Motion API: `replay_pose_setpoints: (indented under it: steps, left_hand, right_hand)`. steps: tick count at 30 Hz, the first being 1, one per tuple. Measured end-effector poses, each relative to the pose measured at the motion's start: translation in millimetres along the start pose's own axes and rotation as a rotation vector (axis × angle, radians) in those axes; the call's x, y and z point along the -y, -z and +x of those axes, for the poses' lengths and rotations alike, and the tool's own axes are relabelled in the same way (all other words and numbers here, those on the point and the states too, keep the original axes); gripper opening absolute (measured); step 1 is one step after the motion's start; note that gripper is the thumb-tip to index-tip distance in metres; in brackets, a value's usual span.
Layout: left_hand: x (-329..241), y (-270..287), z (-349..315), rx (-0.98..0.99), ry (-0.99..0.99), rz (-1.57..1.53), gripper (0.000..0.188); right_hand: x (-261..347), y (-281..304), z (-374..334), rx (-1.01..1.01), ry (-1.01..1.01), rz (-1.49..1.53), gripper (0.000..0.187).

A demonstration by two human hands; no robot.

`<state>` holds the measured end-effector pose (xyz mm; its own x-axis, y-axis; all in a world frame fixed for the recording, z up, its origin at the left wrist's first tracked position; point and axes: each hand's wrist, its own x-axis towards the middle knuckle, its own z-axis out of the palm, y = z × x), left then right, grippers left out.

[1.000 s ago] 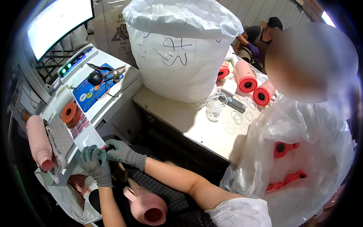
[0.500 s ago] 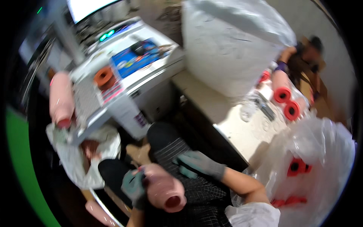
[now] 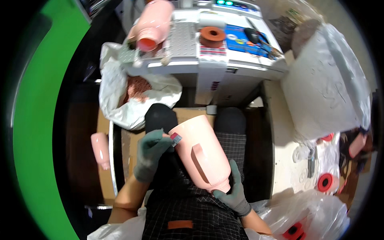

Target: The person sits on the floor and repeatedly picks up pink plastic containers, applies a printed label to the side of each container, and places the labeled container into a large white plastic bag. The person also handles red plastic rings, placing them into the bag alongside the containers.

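Across my lap lies a glossy pink plastic jug (image 3: 211, 149) with a long side handle, its wide base pointing away and its neck toward me. My right hand (image 3: 235, 197), in a grey-green work glove, grips the neck end from the right. My left hand (image 3: 151, 154), gloved the same way, pinches a small grey and dark red label-like piece (image 3: 175, 139) close to the jug's base edge. Whether that piece touches the jug I cannot tell.
Ahead stands a white machine (image 3: 252, 68) with an orange-brown tape roll (image 3: 212, 37) and another pink jug (image 3: 155, 22). A white bag (image 3: 110, 100) with pink scraps hangs below. At right are a large white sack (image 3: 324, 84) and a clear bag (image 3: 320, 212); a pink bottle (image 3: 100, 150) lies left.
My view has swung to the right and levelled. The jug's side handle now faces up, and my right hand has moved from beside the jug onto its neck. My left hand now holds the small piece.
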<state>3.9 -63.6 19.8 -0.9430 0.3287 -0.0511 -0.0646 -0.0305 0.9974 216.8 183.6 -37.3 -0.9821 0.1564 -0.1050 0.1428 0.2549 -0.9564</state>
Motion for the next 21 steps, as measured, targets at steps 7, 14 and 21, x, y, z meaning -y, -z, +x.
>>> replay_pose_setpoints:
  steps: [7,14,21]
  left_hand:
    - [24.3,18.7,-17.0,-0.163,0.351,-0.235,0.015]
    - [29.7,30.1,-16.3,-0.049,0.341,-0.175,0.016]
    - [22.9,41.4,-35.1,-0.151,0.249,0.408,0.030]
  right_hand:
    - [5.4,-15.4,22.5,0.024,0.236,-0.348,0.114]
    - [4.6,-21.4,14.6,0.011,0.244,-0.391,0.113]
    - [18.9,-31.1,8.4,0.061,0.204,-0.443,0.114]
